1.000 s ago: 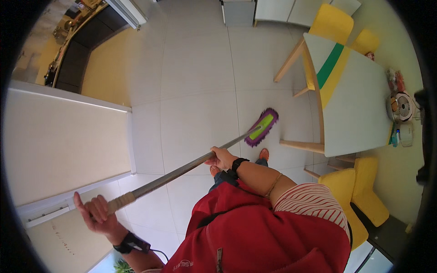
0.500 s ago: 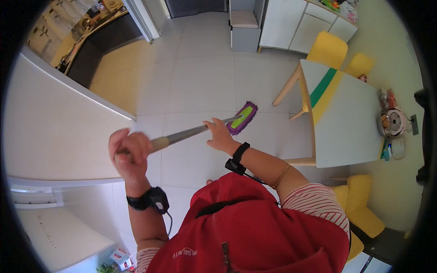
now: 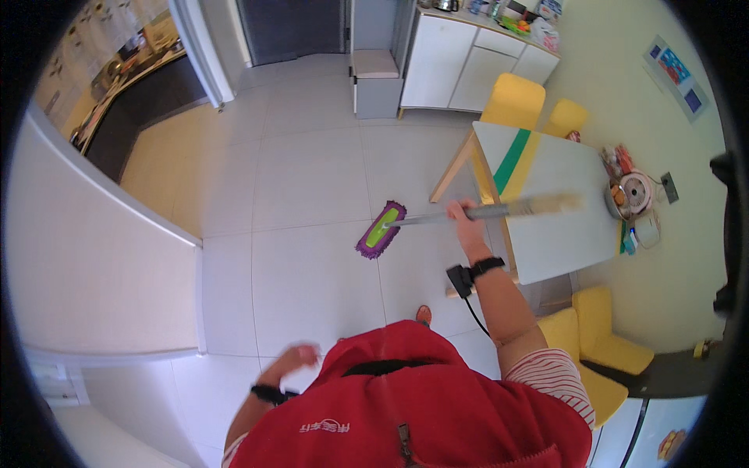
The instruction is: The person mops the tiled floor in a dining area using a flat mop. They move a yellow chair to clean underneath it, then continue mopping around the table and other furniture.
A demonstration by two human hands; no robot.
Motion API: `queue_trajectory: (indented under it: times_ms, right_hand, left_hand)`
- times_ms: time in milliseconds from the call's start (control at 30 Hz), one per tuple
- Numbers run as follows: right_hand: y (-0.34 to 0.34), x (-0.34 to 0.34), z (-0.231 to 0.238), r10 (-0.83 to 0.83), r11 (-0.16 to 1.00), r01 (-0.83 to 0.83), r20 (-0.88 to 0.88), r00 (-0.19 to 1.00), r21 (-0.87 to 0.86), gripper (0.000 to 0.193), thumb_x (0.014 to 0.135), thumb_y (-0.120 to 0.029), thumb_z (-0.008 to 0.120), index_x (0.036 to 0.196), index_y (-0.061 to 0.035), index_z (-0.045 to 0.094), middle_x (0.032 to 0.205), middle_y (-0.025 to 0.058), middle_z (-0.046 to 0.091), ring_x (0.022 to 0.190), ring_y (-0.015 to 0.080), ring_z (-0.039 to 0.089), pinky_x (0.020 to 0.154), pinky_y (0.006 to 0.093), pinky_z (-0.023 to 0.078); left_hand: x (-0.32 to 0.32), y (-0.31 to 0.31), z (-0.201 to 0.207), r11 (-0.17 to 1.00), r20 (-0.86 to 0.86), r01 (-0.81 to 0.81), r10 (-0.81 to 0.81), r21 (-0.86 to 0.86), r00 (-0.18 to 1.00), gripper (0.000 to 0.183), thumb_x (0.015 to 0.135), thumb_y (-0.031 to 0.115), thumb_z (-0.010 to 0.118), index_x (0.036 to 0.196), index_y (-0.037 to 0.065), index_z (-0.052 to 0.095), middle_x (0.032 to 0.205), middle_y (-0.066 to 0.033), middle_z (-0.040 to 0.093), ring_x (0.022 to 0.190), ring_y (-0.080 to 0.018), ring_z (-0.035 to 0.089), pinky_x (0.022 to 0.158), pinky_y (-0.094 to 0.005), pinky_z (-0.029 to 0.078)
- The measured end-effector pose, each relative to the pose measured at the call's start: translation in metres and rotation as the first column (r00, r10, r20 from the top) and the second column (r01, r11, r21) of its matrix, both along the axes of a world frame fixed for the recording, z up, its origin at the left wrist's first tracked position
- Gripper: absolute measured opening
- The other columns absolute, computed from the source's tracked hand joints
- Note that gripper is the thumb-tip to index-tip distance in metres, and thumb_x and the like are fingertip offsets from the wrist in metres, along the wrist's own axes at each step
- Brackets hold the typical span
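Over the tiled floor (image 3: 312, 179) | right hand (image 3: 462, 216) closed around mop handle (image 3: 499, 210), near the white table (image 3: 562, 210) edge | purple-green mop head (image 3: 381, 229) flat on tile, ahead of the person | left hand (image 3: 295, 360) low at the side, blurred, holding nothing, fingers loosely curled

The right hand (image 3: 464, 214) grips the metal handle (image 3: 499, 210) of a flat mop whose purple and green head (image 3: 381, 230) lies on the pale tiled floor (image 3: 312, 171) left of the white table (image 3: 558, 203), while the left hand (image 3: 296, 360), blurred, hangs empty near the red vest (image 3: 406, 413).
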State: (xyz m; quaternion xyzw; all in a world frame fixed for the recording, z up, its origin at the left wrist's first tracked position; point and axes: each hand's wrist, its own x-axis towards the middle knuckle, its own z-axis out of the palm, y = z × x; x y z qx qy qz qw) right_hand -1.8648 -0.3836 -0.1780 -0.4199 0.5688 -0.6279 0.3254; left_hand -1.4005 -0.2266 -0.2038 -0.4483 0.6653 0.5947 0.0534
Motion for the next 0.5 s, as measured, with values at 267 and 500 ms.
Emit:
queue_trajectory:
  times_ms: [267,500]
  right_hand:
    - [0.106,0.008,-0.044,-0.164,0.983,0.167,0.039,0.986,-0.071,0.016,0.085,-0.004,0.055,0.071,-0.0041,0.049,0.069,0.0048,0.054,0.069,0.0140,0.052,0.075,0.0308,0.046]
    - [0.122,0.038,-0.058,-0.170,0.985,0.163,-0.125,0.977,-0.061,0.016,0.084,-0.013,0.061,0.072,-0.0054,0.055,0.062,-0.0025,0.051,0.061,0.0078,0.045,0.057,0.0265,0.039]
  left_hand:
    - [0.032,0.024,0.050,0.814,-0.200,-0.074,0.228,0.576,0.953,0.026,0.085,0.007,0.059,0.108,-0.004,0.058,0.098,-0.0049,0.064,0.090,-0.0110,0.056,0.080,-0.0242,0.046]
    - [-0.011,0.016,0.069,0.852,-0.221,0.274,-0.191,0.447,0.956,0.034,0.088,0.010,0.056,0.121,0.002,0.053,0.114,-0.0060,0.060,0.103,-0.0129,0.053,0.093,-0.0303,0.041]
